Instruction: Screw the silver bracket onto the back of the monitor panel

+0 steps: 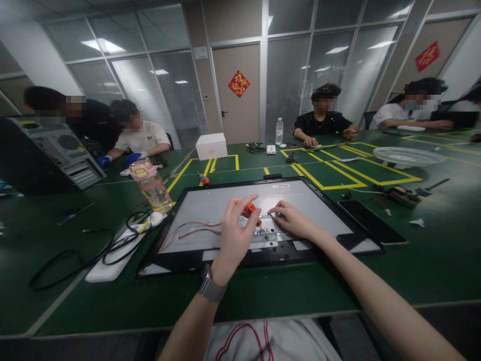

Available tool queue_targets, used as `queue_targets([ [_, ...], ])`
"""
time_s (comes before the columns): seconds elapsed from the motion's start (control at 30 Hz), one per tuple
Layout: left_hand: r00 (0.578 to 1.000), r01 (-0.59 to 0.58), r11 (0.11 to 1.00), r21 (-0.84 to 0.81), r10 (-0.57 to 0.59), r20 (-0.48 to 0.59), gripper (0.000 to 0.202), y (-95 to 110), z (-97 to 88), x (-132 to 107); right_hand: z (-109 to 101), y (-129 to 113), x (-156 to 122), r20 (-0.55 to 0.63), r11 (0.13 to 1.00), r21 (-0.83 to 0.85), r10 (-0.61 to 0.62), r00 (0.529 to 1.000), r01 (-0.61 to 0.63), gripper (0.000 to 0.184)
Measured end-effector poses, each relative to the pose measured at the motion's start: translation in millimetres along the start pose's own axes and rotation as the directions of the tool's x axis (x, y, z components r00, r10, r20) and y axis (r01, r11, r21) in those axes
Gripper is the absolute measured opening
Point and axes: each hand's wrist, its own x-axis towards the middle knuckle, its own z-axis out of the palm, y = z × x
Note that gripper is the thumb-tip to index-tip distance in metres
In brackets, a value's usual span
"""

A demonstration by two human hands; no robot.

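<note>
A flat display panel [308, 200], grey-backed with a black frame, lies on the green table in front of me. Near its front edge sits a small metal plate [268, 237] with a bright rim. My left hand [236, 228] is closed round a screwdriver with an orange handle [249, 208], which slants down toward that plate; its tip is hard to make out. At the plate's far right corner, my right hand [289, 219] has bent fingers drawn together, and what they pinch is hidden. Thin wires [197, 225] run across the panel to the left.
A drink bottle [152, 185], a white power strip [116, 255] and black cables stand left of the panel. To the right lies a dark phone-like slab [372, 220]. Behind are a red screwdriver [204, 179], a white box [211, 146] and a white round fan grille [408, 156]. Several people sit opposite.
</note>
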Motion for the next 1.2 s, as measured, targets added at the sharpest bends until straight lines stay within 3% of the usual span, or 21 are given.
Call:
queue_targets([
  [0.3, 0.998, 0.048, 0.997, -0.067, -0.045, 0.046, 0.043, -6.0, 2.6, -3.0, -0.6, -0.9, -0.4, -0.002, 1.0, 0.012, 0.005, 1.0, -0.005, 0.029],
  [0.43, 0.998, 0.001, 1.0, 0.005, -0.002, 0.066, 0.047, -7.9, 4.6, -3.9, -2.2, -3.3, -0.1, -0.004, 1.0, -0.001, 0.001, 1.0, -0.001, 0.029],
  [0.6, 0.991, 0.013, 0.998, -0.059, -0.005, 0.136, 0.055, -7.3, 1.4, -5.4, -1.1, -3.0, 0.1, -0.006, 1.0, -0.002, 0.004, 1.0, -0.004, 0.029],
  [0.93, 0.997, -0.012, 0.998, 0.066, 0.007, 0.077, 0.039, -1.2, 1.8, -0.8, 0.6, 0.0, -0.1, -0.018, 1.0, 0.007, -0.005, 1.0, 0.005, 0.026],
  [1.2, 0.998, 0.035, 0.999, 0.027, -0.037, 0.055, 0.051, -5.7, 4.8, -2.0, -2.6, -4.4, -0.2, -0.002, 1.0, 0.005, 0.017, 1.0, -0.017, 0.028],
])
